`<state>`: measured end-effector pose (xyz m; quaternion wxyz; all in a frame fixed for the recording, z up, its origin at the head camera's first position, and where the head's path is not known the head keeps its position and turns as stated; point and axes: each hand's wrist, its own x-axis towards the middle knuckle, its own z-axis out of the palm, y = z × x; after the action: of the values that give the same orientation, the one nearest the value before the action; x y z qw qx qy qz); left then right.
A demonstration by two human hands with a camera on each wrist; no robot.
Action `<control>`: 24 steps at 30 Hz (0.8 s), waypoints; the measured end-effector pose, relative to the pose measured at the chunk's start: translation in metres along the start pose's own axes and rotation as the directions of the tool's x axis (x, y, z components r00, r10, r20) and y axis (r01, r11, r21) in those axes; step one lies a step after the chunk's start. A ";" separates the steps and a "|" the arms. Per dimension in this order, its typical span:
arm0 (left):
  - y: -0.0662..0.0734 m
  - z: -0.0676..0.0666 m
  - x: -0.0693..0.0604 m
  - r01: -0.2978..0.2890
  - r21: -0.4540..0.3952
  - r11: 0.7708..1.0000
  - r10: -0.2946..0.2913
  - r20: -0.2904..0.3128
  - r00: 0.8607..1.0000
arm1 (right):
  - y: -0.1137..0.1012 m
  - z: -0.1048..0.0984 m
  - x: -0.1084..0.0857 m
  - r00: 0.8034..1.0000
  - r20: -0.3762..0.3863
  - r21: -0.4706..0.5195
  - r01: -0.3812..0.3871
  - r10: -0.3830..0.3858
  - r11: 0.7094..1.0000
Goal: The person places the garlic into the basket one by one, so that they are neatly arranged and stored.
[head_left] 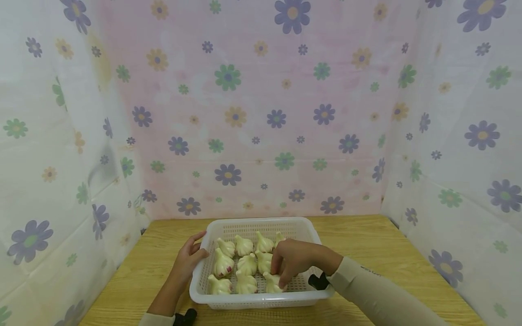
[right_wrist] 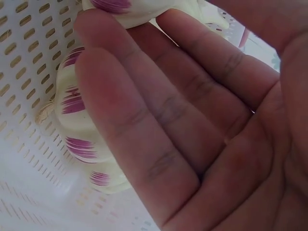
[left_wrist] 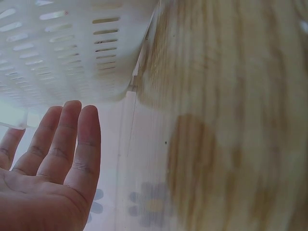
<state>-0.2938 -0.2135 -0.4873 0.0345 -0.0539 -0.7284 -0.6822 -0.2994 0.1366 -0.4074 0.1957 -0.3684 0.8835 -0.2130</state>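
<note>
A white slotted plastic basket (head_left: 261, 297) stands on the table with several pale garlic bulbs (head_left: 246, 264) in rough rows. My left hand (head_left: 189, 258) holds the basket's left rim, thumb over the edge; in the left wrist view its fingers (left_wrist: 70, 144) extend along the outer wall, thumb out of sight. Inside the basket's right part, my right hand (head_left: 295, 260) pinches a garlic bulb (head_left: 271, 284) in the front row. In the right wrist view that bulb (right_wrist: 139, 13), marked with purple, shows at the fingertips, and another purple-streaked bulb (right_wrist: 82, 115) lies beyond the fingers.
Wood-grain table surface (head_left: 363, 253) extends around the basket. Flower-print sheets (head_left: 261, 136) hang behind and at both sides. Black wrist mounts (head_left: 318, 281) show at both cuffs; the right one is over the basket's front right corner.
</note>
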 end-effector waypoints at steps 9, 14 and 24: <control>0.000 0.000 -0.001 0.004 0.006 1.000 -0.004 -0.010 1.000 | 0.002 0.001 0.000 1.000 0.010 0.043 -0.008 0.007 0.999; -0.001 0.000 0.000 0.005 0.005 1.000 -0.005 -0.009 1.000 | 0.002 0.001 0.000 1.000 0.014 0.040 -0.003 0.003 0.999; -0.002 0.000 0.001 -0.002 0.007 1.000 0.002 -0.012 1.000 | 0.004 -0.005 0.000 0.999 0.018 -0.004 0.044 -0.044 0.999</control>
<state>-0.2952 -0.2135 -0.4890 0.0398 -0.0503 -0.7306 -0.6798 -0.3041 0.1402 -0.4050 0.1982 -0.3902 0.8738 -0.2121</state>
